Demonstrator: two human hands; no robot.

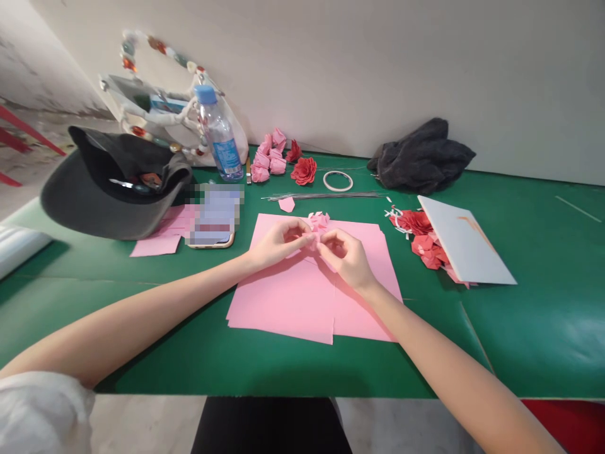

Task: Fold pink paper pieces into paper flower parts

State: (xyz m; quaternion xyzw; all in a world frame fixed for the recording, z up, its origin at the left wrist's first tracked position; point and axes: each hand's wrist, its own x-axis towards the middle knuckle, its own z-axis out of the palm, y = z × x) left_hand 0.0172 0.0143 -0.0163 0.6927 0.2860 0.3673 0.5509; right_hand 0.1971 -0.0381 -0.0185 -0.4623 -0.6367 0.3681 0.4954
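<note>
Over a stack of pink paper sheets (288, 290), my left hand (286, 243) and my right hand (347, 255) meet, fingertips closed on a small pink paper flower (318, 221). Its folded petals stick up just beyond my fingers, while its lower part is mostly hidden by them. Both thumbs and forefingers pinch it from the two sides. A small cut piece of pink paper (286, 204) lies just past the sheets. Behind it stretches a bundle of thin wires (326, 196), with a roll of tape (338, 181) beyond.
Pink paper roses (269, 157) and red paper flowers (304, 171) stand by the wall. At left are a cap (113, 189), a phone (212, 214), a water bottle (220, 135) and a bag (231, 126). A white board (467, 243) leans over red flowers (429, 251); a black cloth bundle (420, 157) lies behind.
</note>
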